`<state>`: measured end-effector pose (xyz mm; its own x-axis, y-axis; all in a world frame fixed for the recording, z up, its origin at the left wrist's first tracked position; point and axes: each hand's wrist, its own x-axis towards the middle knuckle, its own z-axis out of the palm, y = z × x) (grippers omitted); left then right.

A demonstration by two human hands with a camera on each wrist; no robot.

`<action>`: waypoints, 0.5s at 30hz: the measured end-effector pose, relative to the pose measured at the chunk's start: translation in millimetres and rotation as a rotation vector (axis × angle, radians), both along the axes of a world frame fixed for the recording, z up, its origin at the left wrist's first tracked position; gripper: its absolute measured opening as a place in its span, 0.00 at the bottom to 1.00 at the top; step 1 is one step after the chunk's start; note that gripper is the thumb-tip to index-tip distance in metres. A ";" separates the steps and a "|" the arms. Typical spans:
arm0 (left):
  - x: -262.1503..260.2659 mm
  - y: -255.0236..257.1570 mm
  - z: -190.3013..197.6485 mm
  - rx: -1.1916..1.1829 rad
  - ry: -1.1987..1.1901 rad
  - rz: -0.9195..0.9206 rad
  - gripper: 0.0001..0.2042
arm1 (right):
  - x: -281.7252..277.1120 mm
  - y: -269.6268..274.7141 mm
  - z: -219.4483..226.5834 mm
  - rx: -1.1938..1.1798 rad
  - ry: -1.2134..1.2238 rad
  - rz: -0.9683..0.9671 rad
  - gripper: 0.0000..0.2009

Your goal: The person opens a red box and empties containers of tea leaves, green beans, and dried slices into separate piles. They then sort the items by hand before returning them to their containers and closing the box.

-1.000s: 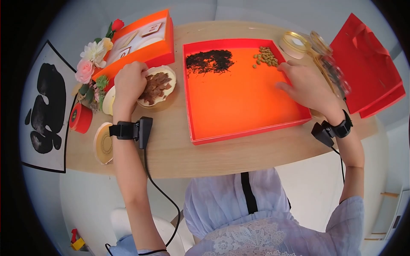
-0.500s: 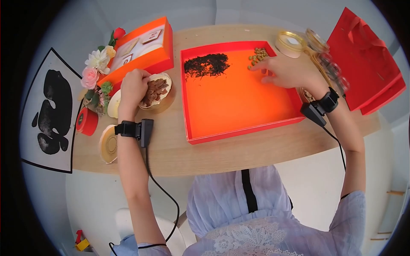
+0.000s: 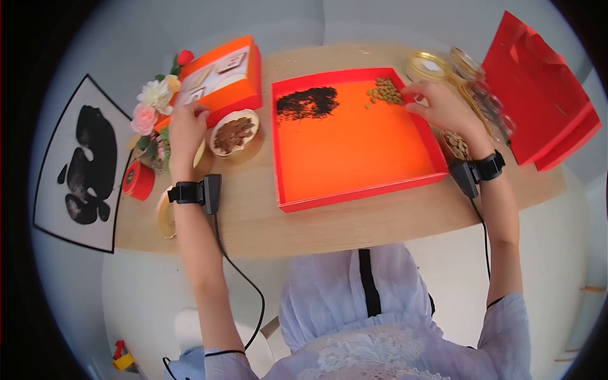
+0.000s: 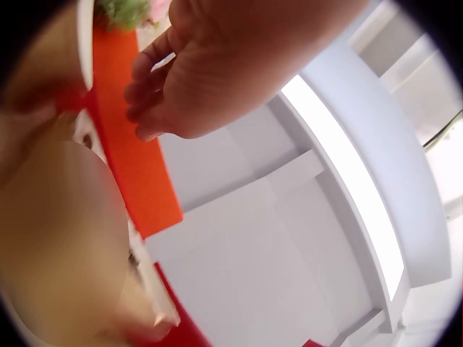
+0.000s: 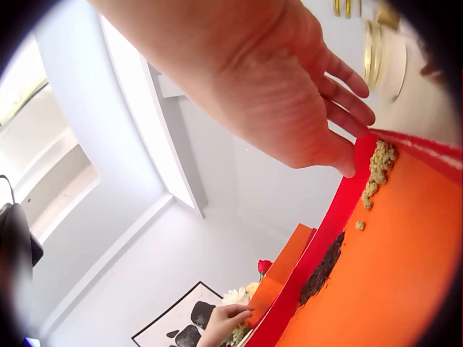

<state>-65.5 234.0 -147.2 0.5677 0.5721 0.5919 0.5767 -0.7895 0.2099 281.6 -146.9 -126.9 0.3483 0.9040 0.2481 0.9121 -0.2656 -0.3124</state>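
In the head view a shallow red tray [image 3: 354,152] with an orange floor lies on the table. Dark shredded leaves [image 3: 308,103] form a patch in its far left corner. Small greenish round pieces [image 3: 386,91] are heaped in the far right corner. Beside that heap, at the tray's right wall, hovers my right hand [image 3: 446,113], fingers loosely bent and holding nothing. My left hand [image 3: 187,134] hangs left of a bowl [image 3: 242,154] filled with brown flakes [image 3: 233,134]. Its fingers are loosely curled with nothing between them, as the left wrist view shows.
An orange box [image 3: 244,92] and artificial flowers [image 3: 155,95] stand at the back left, near a red tin [image 3: 139,180]. At the right are a gold-rimmed jar [image 3: 427,66], a container of pale pieces [image 3: 456,144] and a red bag [image 3: 538,95].
My right hand reached left over the greenish heap, then drew back to the tray's right wall. My left hand has come away from the bowl of brown flakes, to the left.
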 end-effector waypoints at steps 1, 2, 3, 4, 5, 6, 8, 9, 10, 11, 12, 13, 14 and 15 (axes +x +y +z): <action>-12.4 11.8 6.4 0.007 -0.066 0.061 0.08 | 2.9 -0.1 -3.0 0.008 0.034 -0.024 0.17; -30.7 21.4 11.1 0.022 -0.064 0.084 0.08 | 4.1 -0.3 -6.9 0.022 0.037 0.000 0.17; -46.9 24.6 16.0 -0.026 -0.052 0.222 0.09 | 5.3 -1.0 -9.5 0.040 0.076 -0.016 0.16; -63.5 31.8 18.6 -0.077 -0.045 0.357 0.10 | 6.8 -1.8 -11.3 0.056 0.114 -0.034 0.16; -80.8 40.1 19.5 -0.060 0.032 0.427 0.14 | 7.9 -2.9 -14.4 0.060 0.112 -0.014 0.16; -94.7 40.9 22.3 -0.057 0.029 0.446 0.14 | 7.8 -3.6 -17.3 0.089 0.118 -0.007 0.17; -118.5 41.1 25.2 -0.307 0.142 0.440 0.15 | 9.7 -4.5 -21.6 0.125 0.131 0.010 0.17; -126.3 32.1 30.0 -0.350 0.176 0.421 0.16 | 9.9 -4.5 -23.0 0.138 0.159 0.001 0.17; -137.1 28.4 30.1 -0.349 0.175 0.436 0.16 | 10.0 -3.3 -23.7 0.148 0.186 -0.004 0.16; -148.3 23.9 31.7 -0.368 0.213 0.436 0.16 | 9.7 -3.2 -23.8 0.148 0.191 0.011 0.16; -158.1 16.3 32.5 -0.390 0.254 0.437 0.16 | 8.1 -4.3 -22.2 0.141 0.215 -0.005 0.15; -164.2 5.0 36.1 -0.451 0.337 0.482 0.17 | 8.2 -4.2 -23.2 0.133 0.240 -0.023 0.15; -171.6 3.3 32.0 -0.454 0.342 0.494 0.17 | 12.0 -4.1 -27.8 0.129 0.248 -0.013 0.15; -178.1 1.5 25.5 -0.472 0.381 0.505 0.16 | 15.7 -4.5 -31.2 0.165 0.224 0.020 0.14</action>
<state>-243.6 235.5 -121.6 0.2870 0.9571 0.0393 0.9415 -0.2894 0.1728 297.3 -151.3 -158.1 0.3939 0.8647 0.3116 0.8197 -0.1771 -0.5447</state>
